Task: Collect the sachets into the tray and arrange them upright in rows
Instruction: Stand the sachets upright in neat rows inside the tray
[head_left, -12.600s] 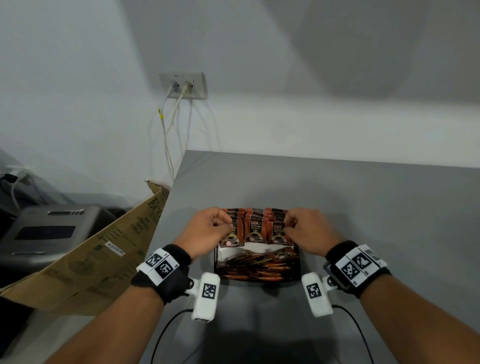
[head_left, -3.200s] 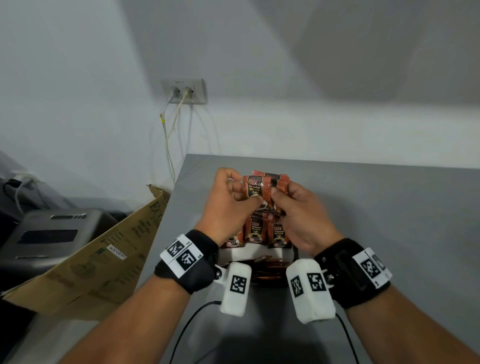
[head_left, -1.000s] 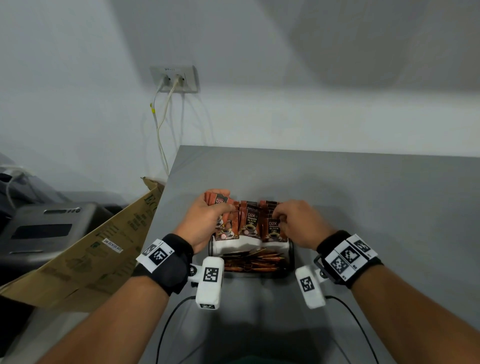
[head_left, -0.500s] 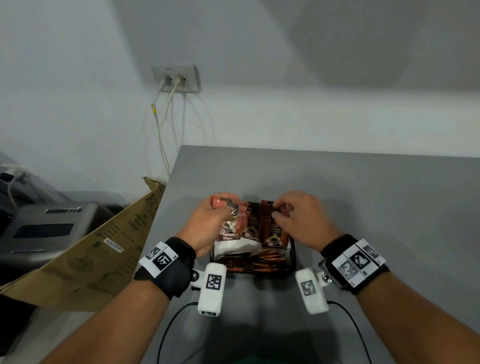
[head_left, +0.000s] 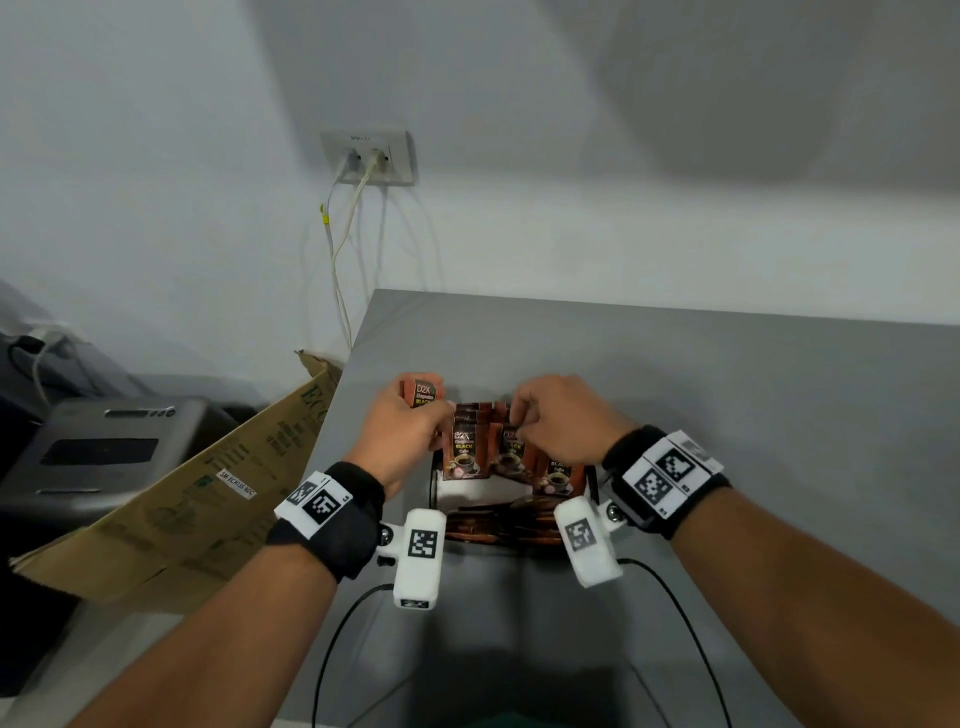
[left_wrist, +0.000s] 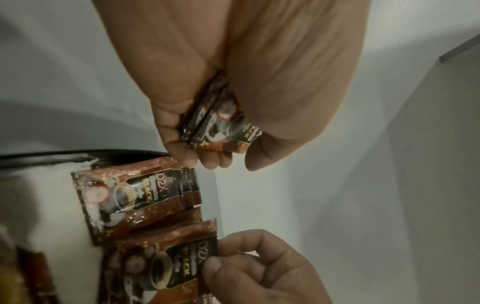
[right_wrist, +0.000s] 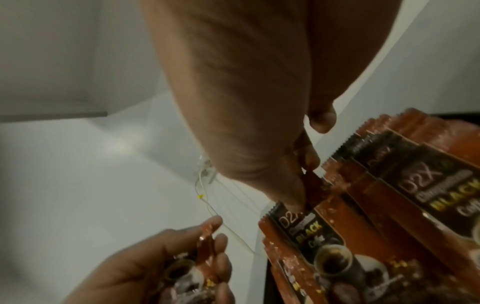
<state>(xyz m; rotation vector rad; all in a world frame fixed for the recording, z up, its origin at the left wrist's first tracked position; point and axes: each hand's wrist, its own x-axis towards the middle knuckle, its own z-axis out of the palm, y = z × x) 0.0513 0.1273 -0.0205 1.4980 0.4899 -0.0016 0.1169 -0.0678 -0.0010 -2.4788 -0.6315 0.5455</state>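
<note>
On table, tray (head_left: 435, 486) w/ upright sachets (head_left: 464, 451)

White wall (head_left: 156, 156) behind, socket (head_left: 369, 156) with two pale cables (head_left: 337, 260) hanging. Grey surface (head_left: 727, 395) in front. Cardboard (head_left: 208, 493) leaning left, dark grey machine (head_left: 104, 447) beyond. Soft shadow upper right.

We see the left hand (head_left: 402, 439) gripping sachets (head_left: 422, 395) beside the tray (head_left: 435, 499); the right hand (head_left: 563, 421) pinches an upright sachet (head_left: 511, 447) inside it.
</note>
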